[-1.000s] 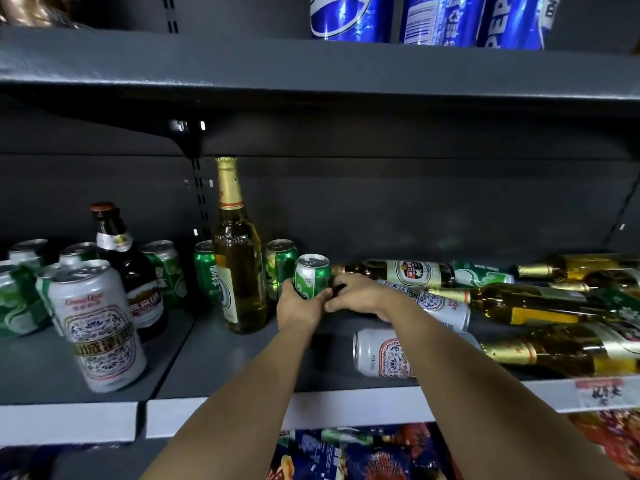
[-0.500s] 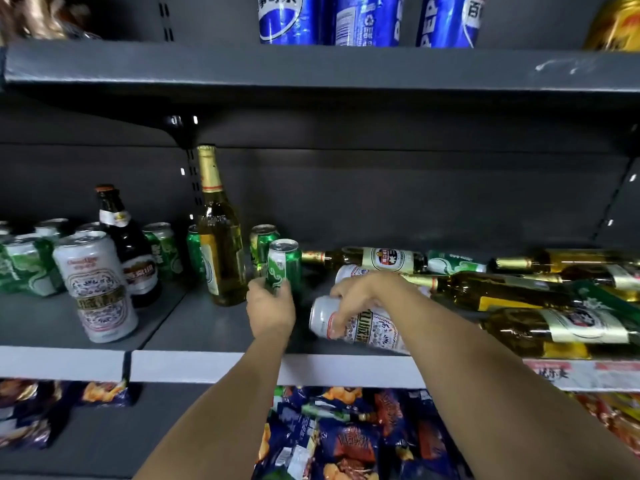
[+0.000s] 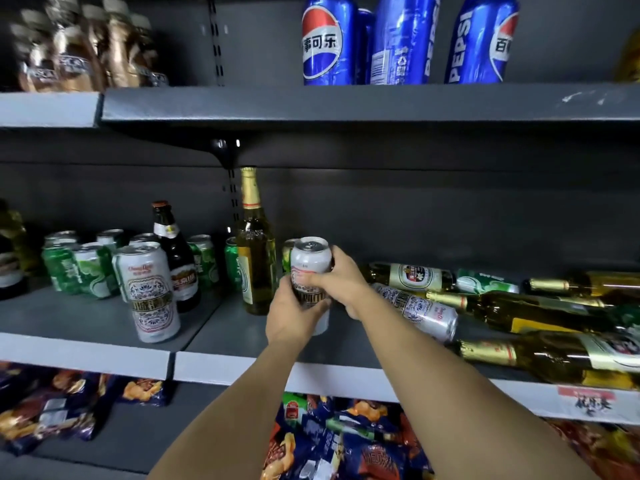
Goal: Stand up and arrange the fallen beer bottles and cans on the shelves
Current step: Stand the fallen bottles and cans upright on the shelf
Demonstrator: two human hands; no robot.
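Head view: you are gripping the white can upright, left hand low, right hand higher.
Axis: standing vertical, just right of the tall bottle.
Shelf: lying directly beneath.

Dim light falls on grey metal shelves with a dark back panel.

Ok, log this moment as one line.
step: standing white can upright | left hand: gripping can | right hand: gripping can | fallen: white can, bottles on middle shelf
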